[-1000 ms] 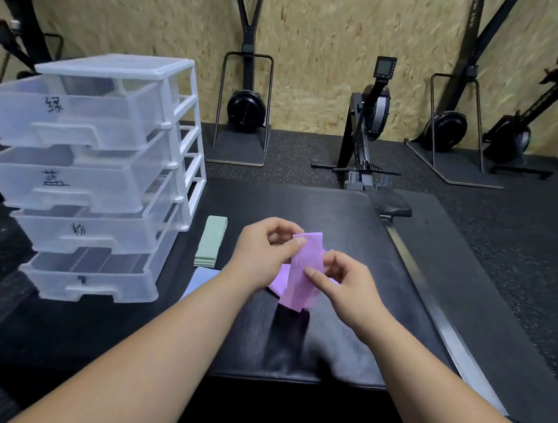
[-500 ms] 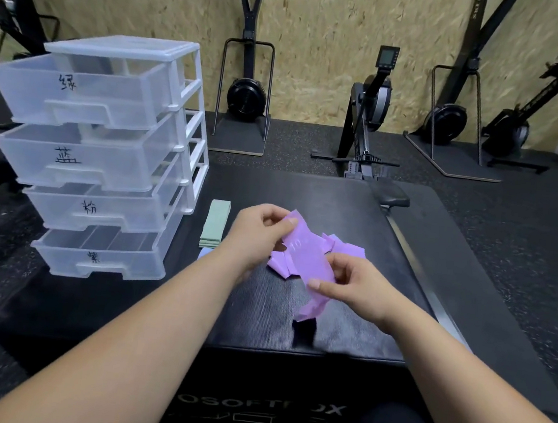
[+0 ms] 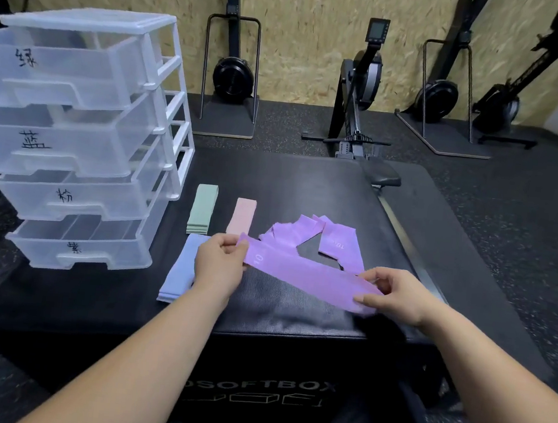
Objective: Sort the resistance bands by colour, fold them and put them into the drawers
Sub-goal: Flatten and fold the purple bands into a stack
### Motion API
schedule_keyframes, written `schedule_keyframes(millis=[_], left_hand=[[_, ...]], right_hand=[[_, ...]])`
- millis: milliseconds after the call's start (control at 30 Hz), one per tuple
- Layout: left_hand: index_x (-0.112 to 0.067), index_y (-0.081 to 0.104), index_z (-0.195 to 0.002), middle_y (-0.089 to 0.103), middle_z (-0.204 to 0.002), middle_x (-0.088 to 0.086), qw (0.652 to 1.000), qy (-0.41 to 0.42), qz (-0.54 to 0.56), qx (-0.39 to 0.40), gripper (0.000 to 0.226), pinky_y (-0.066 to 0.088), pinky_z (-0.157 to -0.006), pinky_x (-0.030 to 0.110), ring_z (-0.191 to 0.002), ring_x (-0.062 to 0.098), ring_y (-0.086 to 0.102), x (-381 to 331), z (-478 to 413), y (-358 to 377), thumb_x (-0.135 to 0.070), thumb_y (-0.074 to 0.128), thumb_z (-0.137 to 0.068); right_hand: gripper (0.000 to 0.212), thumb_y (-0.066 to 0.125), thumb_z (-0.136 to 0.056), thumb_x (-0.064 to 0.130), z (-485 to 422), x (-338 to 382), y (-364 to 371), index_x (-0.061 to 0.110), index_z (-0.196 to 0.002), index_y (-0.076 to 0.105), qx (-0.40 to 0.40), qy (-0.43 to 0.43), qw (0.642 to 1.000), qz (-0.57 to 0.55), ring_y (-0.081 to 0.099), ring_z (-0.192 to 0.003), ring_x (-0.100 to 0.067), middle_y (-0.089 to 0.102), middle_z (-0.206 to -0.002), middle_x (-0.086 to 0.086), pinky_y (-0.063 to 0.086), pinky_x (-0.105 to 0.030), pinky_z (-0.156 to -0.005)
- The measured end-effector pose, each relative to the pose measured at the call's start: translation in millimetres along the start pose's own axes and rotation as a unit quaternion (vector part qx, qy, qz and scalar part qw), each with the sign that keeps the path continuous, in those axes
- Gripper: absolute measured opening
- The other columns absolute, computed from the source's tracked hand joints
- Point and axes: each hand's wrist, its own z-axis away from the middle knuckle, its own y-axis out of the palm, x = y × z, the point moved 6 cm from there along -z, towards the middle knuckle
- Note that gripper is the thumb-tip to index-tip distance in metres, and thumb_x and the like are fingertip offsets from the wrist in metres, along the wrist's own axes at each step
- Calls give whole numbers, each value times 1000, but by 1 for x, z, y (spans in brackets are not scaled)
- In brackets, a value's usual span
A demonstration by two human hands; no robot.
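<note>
Presently, a purple resistance band (image 3: 302, 275) is held drawn out flat above the black soft box (image 3: 307, 186); one end is pinched between thumb and fingers of the left hand (image 3: 220, 267), and the other end is pinched likewise by the right hand (image 3: 396, 297). Since only the ends are gripped, it is judged that an end could slip free and the band spring back; it might then drop onto the loose purple bands (image 3: 313, 235) lying in a tangle just behind it, and the fold would have to be begun again. An uneven fold could also result if the two ends are not brought squarely together. The left wrist is held right over the folded blue stack (image 3: 180, 270), so that stack could be nudged askew by a careless sweep; the folded green stack (image 3: 202, 213) and the folded pink band (image 3: 242, 216), further back and side by side, are less exposed. At the left the translucent drawer unit (image 3: 170, 151) is stood with all four drawers pulled out; each front is marked with a handwritten character, and a band could be misplaced if the marks are misread. No band can be made out inside the top drawer (image 3: 61, 71), the second drawer (image 3: 57, 143), the third drawer (image 3: 76, 197) or the bottom drawer (image 3: 77, 245).
</note>
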Motion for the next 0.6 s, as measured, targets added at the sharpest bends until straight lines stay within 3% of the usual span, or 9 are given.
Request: schedule_keyframes(millis=[100,200,400,533,600], left_hand=[[-28,74,-92,78,-84,-9,998,-19,-60,5,4,64,-86,46,-84,19,76,27,5,2,-32,74,-90],[-26,73,-93,77,-87,-7,988,-9,-151,10,5,59,-86,39,-87,19,74,43,12,3,-31,74,-93],[-26,74,-95,75,-86,-8,972,26,-229,41,8,46,-73,28,-84,10,69,49,11,8,-33,71,-96],[-25,72,-96,74,-87,-9,972,28,-234,25,5,51,-80,32,-86,12,69,49,7,5,-30,70,-96],[-25,71,-96,73,-88,-11,971,28,-236,9,7,52,-83,34,-87,13,69,50,6,1,-32,70,-96]], right_hand=[[27,90,-83,28,-2,-20,-6,21,-104,75,-57,28,998,0,61,-61,-16,72,-74,-3,57,-37,-69],[25,87,-87,27,-2,-33,-1,17,-105,72,-90,54,994,-9,57,-51,-18,68,-65,-4,54,-34,-64],[30,88,-85,18,6,-36,6,18,-106,68,-94,48,994,-8,61,-52,-19,77,-79,-6,54,-27,-63],[31,87,-82,12,6,-40,3,20,-107,70,-114,47,992,11,67,-55,-22,79,-82,-5,60,-39,-69],[26,85,-84,16,6,-40,-4,22,-105,71,-162,44,986,21,68,-56,-17,79,-78,1,57,-33,-69]])
